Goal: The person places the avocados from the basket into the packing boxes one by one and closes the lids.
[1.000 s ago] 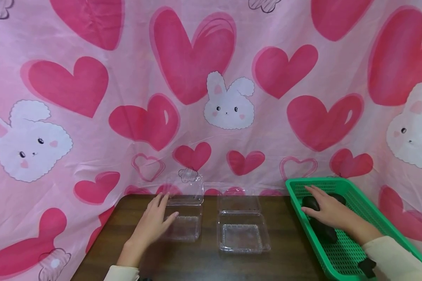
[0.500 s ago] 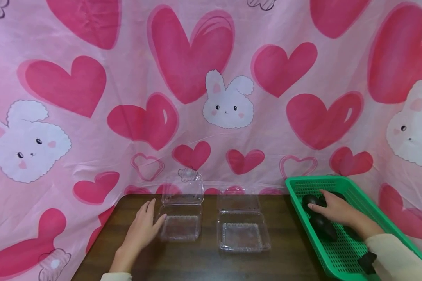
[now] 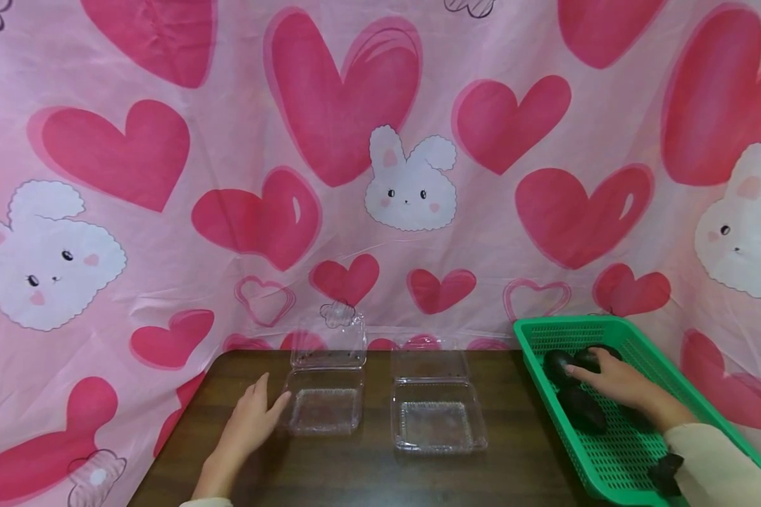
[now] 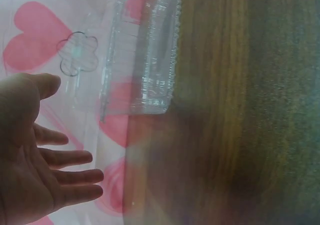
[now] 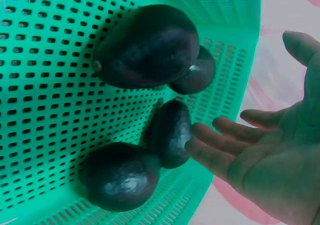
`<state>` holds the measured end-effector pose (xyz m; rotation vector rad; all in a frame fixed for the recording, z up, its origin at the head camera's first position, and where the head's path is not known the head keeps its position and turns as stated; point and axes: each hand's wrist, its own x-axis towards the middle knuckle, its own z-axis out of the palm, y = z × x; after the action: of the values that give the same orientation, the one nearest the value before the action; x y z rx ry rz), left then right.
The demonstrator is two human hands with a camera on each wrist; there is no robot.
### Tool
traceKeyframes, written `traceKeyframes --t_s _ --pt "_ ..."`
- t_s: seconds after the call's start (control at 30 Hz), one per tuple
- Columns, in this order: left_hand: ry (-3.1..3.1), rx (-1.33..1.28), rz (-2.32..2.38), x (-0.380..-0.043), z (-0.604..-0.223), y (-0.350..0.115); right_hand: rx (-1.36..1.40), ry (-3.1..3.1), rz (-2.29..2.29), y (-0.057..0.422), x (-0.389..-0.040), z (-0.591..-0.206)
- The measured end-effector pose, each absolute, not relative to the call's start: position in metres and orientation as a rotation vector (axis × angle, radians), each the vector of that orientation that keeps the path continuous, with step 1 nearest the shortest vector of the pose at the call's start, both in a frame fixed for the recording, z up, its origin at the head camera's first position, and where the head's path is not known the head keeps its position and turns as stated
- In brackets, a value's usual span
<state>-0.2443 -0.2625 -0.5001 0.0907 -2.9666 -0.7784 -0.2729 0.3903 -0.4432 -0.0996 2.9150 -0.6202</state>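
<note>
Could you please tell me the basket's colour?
The basket is green, best seen in the head view.

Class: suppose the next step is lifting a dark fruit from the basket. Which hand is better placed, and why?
Probably the right hand: it is over the basket, close to the fruits. The left hand is off to the other side, with both clear boxes between it and the basket.

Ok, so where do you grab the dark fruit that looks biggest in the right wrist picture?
Probably round its fat middle, coming from above, thumb and fingers on opposite sides. The dark fruit is egg-shaped and lies on its side in the green basket with its top uncovered; the end with the pale spot narrows, so a grip there might slip.
</note>
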Motion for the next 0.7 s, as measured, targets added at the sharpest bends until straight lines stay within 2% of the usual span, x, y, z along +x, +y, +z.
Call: traceKeyframes --t_s 0.47,0.7 --pt "-2.900 0.176 -1.009 -0.244 -0.516 -0.268 -0.061 2.701 -0.661 0.400 -0.275 -0.447" --pt "-2.855 0.224 -1.133 -0.245 -0.517 -0.267 0.032 2.452 -0.899 0.406 -0.276 -0.452"
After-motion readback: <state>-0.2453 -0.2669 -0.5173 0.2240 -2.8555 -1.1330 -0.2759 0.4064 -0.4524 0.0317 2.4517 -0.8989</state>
